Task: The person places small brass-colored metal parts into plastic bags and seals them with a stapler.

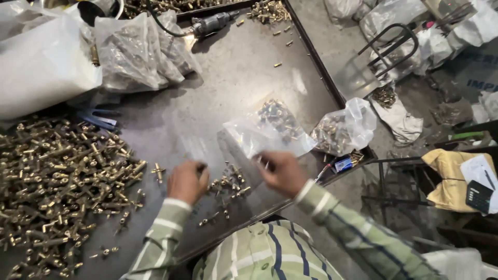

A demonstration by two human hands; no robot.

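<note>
My left hand point(185, 181) is curled shut on a small brass fitting point(201, 168). My right hand point(280, 172) pinches another small part point(265, 165), blurred. Between them, loose brass fittings point(228, 184) lie on the tabletop point(228, 88).

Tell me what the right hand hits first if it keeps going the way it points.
Likely the clear plastic bag of small brass parts, just beyond the right hand, up the tray; depth is hard to judge.

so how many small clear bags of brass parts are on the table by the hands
2: one clear bag lies just beyond the right hand, another bag sits at the table's right edge. Larger bags at top left may hold more.
</note>
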